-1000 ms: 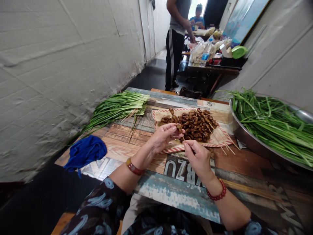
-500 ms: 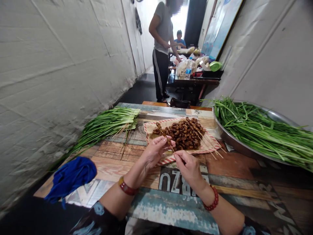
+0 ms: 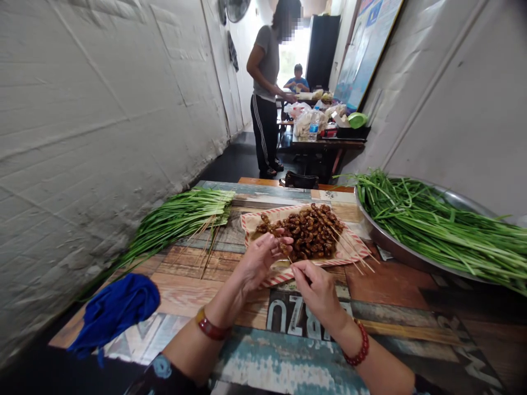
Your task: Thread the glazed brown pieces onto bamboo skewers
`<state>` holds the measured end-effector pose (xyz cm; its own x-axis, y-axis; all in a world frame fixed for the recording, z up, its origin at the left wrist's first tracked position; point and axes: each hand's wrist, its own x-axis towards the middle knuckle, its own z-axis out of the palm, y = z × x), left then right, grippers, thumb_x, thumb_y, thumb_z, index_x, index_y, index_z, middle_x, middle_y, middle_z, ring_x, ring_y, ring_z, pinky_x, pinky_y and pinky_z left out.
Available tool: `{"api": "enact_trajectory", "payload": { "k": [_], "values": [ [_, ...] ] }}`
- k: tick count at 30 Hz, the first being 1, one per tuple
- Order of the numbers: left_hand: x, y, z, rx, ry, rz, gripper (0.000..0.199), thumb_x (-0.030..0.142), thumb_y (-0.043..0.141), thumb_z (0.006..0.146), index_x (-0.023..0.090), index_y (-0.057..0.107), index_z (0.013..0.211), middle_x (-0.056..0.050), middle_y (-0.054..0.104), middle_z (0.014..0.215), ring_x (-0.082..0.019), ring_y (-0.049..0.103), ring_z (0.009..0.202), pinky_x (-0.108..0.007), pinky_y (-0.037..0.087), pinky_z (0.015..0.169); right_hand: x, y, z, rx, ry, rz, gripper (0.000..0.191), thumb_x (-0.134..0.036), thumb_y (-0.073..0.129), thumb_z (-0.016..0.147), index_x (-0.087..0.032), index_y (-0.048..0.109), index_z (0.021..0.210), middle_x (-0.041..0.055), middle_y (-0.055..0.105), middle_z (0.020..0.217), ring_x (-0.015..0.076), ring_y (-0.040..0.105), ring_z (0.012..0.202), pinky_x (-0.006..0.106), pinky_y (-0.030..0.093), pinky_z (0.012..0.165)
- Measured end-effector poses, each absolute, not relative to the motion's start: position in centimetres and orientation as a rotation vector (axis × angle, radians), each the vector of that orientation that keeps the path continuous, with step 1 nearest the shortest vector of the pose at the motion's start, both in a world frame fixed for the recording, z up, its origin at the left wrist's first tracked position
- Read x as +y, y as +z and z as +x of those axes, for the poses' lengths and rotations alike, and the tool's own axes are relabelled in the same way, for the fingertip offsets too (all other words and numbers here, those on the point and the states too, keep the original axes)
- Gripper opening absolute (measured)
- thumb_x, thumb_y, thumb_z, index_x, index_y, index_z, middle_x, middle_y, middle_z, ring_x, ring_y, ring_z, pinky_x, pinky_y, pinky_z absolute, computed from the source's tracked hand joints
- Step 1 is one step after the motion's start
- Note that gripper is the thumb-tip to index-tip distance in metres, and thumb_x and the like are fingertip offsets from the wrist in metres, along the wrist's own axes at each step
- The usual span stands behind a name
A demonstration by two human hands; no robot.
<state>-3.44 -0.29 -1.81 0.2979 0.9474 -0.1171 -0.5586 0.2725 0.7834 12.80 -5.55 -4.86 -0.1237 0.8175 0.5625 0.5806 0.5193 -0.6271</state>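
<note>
- Two hands meet at one skewer [image 3: 290,260]: the right hand [image 3: 319,286] pinches its near end.
- Since half a second ago, the left hand [image 3: 261,257] has loosened, fingers parted around the skewer's brown pieces [image 3: 284,249]; the right pinch probably bears the skewer now.
- Left fingers mask some pieces; contact is unclear.
- Beyond the grip, they also cover part of the striped sheet [image 3: 356,254].

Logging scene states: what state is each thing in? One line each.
Skewer, loaded, held
Right hand, pinching skewer's stick end
Left hand, fingers curved beside skewer; contact unclear
Brown pieces, glossy, piled
Striped paper, spread beneath them
Chive bundle, lying flat
Metal basin, heaped with chives
Blue cloth, crumpled
Water bottle, upright
</note>
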Motion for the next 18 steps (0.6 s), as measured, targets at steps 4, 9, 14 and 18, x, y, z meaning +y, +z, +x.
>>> {"api": "enact_trajectory", "payload": {
  "k": [4, 9, 14, 18],
  "values": [
    [0.41, -1.43, -4.42, 0.680, 1.244, 0.691, 0.038, 0.039, 0.075, 0.076, 0.015, 0.069, 0.104, -0.009, 0.074, 0.093, -0.017, 0.069, 0.083, -0.030, 0.050, 0.085, -5.69, -4.91, 12.61, -1.849, 0.299, -1.133, 0.020, -0.021, 0.047, 0.096, -0.019, 0.062, 0.082, 0.0000, 0.067, 0.070, 0.0128, 0.065, 0.063, 0.022, 0.044, 0.061],
    [0.32, -1.37, -4.57, 0.644, 1.260, 0.669, 0.031, 0.034, 0.076, 0.075, 0.014, 0.069, 0.097, -0.006, 0.072, 0.088, -0.016, 0.067, 0.083, -0.030, 0.050, 0.085, -6.06, -4.78, 12.78, -1.859, 0.316, -1.133, 0.019, -0.022, 0.048, 0.095, -0.019, 0.063, 0.083, -0.0002, 0.068, 0.071, 0.0124, 0.064, 0.063, 0.022, 0.045, 0.061],
    [0.16, -1.61, -4.25, 0.624, 1.253, 0.664, 0.027, 0.034, 0.076, 0.075, 0.015, 0.069, 0.092, -0.005, 0.072, 0.086, -0.017, 0.067, 0.084, -0.031, 0.047, 0.087, -6.18, -4.66, 13.02, -1.876, 0.323, -1.146, 0.019, -0.022, 0.048, 0.096, -0.019, 0.063, 0.085, 0.0001, 0.069, 0.071, 0.0125, 0.064, 0.062, 0.022, 0.045, 0.061],
    [-0.14, -1.68, -3.84, 0.651, 1.243, 0.705, 0.030, 0.036, 0.076, 0.075, 0.013, 0.069, 0.092, -0.007, 0.072, 0.083, -0.017, 0.067, 0.082, -0.029, 0.046, 0.084, -6.15, -4.51, 13.08, -1.871, 0.308, -1.148, 0.020, -0.024, 0.048, 0.096, -0.019, 0.063, 0.084, 0.0003, 0.069, 0.070, 0.0127, 0.064, 0.061, 0.022, 0.046, 0.060]
  ]
}}
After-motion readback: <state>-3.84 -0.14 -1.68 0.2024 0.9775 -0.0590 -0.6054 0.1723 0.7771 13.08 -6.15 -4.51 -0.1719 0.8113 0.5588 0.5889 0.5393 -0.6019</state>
